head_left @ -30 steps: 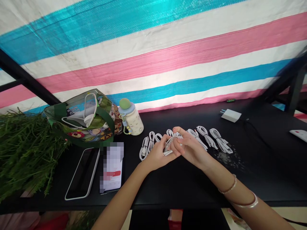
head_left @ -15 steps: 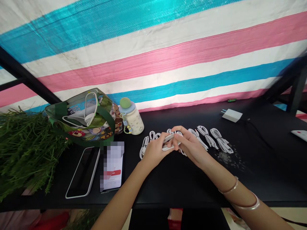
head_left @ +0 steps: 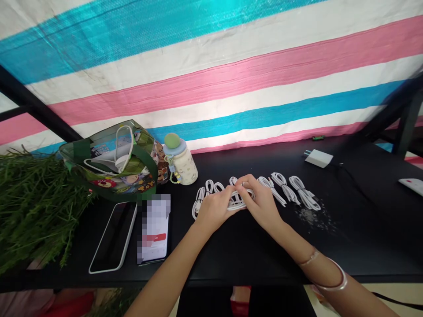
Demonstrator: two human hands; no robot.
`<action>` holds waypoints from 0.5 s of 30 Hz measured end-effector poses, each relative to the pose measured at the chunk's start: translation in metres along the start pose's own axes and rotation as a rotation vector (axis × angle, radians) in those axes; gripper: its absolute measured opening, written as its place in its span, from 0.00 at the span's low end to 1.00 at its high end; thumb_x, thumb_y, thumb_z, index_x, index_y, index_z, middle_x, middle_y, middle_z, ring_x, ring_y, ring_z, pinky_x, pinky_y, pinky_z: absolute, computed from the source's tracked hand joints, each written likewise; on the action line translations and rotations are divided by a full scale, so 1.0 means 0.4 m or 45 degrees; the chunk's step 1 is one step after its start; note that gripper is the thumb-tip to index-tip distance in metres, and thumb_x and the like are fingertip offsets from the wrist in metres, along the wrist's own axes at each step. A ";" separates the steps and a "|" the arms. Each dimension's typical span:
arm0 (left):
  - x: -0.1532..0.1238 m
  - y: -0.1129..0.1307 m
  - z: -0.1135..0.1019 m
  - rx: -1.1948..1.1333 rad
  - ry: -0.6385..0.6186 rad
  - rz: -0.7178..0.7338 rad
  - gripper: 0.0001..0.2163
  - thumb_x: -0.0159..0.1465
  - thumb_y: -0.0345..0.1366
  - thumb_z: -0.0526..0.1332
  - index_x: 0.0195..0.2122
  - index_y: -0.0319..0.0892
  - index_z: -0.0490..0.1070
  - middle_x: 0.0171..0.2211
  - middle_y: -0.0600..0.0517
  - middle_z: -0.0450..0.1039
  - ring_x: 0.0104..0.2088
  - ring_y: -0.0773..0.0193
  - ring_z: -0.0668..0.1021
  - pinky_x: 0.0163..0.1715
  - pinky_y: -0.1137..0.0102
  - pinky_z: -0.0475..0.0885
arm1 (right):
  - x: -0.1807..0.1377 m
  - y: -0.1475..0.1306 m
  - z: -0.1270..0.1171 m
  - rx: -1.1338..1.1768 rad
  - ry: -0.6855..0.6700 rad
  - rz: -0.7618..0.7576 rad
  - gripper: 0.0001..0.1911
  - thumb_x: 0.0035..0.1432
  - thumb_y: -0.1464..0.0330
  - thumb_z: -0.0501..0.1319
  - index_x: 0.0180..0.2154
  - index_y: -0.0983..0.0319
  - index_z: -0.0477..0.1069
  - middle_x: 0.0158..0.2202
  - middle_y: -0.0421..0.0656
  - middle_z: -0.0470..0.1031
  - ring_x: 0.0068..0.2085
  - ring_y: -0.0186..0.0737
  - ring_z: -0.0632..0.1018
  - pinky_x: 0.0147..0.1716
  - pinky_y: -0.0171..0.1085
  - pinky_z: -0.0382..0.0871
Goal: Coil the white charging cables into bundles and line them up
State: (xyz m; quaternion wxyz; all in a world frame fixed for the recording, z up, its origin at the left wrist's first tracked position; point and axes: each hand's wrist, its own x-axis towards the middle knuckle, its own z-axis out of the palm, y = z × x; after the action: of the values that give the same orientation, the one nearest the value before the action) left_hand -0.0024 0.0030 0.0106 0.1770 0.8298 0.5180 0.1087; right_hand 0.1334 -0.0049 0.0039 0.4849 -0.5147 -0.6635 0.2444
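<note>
Head view — left hand (head_left: 214, 209) and right hand (head_left: 262, 203) pinching one coiled white cable (head_left: 237, 200), black table (head_left: 251, 246)

A striped tarpaulin (head_left: 211, 88) in turquoise, white and pink hung as a wall beyond the fingers (head_left: 243, 182). Under them stretched a black table (head_left: 247, 248); a black frame bar (head_left: 36, 105) slanted far to their left.

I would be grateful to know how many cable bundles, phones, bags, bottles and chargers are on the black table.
White cable bundles: at least 7, counting the held bundle between left hand and right hand
Phones: 2
Bag: 1
Bottle: 1
Charger: 1
Total: at least 12
</note>
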 end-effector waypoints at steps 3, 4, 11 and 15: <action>0.000 -0.001 0.001 -0.017 -0.006 0.002 0.19 0.60 0.43 0.63 0.51 0.46 0.67 0.32 0.53 0.77 0.35 0.56 0.81 0.33 0.70 0.70 | 0.003 0.000 0.001 -0.019 -0.020 0.020 0.11 0.58 0.61 0.50 0.29 0.59 0.63 0.15 0.34 0.66 0.14 0.31 0.63 0.16 0.31 0.53; -0.001 -0.003 0.001 -0.033 -0.006 0.006 0.21 0.58 0.45 0.64 0.51 0.46 0.67 0.31 0.54 0.77 0.34 0.56 0.80 0.33 0.70 0.70 | 0.004 0.001 0.001 -0.016 -0.018 0.017 0.10 0.58 0.61 0.50 0.29 0.59 0.63 0.15 0.34 0.65 0.14 0.31 0.63 0.16 0.31 0.53; -0.004 -0.005 0.003 -0.234 0.074 0.006 0.25 0.54 0.47 0.67 0.52 0.49 0.69 0.26 0.57 0.75 0.30 0.60 0.78 0.32 0.71 0.69 | 0.009 0.008 -0.001 0.058 0.019 -0.007 0.10 0.58 0.62 0.51 0.29 0.59 0.64 0.17 0.35 0.65 0.16 0.31 0.64 0.17 0.31 0.56; -0.002 -0.010 0.007 -0.444 0.134 0.039 0.22 0.53 0.43 0.68 0.50 0.50 0.71 0.29 0.57 0.75 0.30 0.62 0.77 0.34 0.72 0.68 | 0.011 0.008 -0.006 0.118 0.053 -0.011 0.10 0.59 0.63 0.51 0.28 0.59 0.64 0.19 0.36 0.67 0.18 0.31 0.66 0.18 0.31 0.57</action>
State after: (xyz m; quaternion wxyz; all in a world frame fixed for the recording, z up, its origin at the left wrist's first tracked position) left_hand -0.0050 0.0033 0.0065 0.2889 0.7875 0.4873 0.2429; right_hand 0.1368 -0.0003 0.0040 0.5231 -0.4937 -0.6434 0.2619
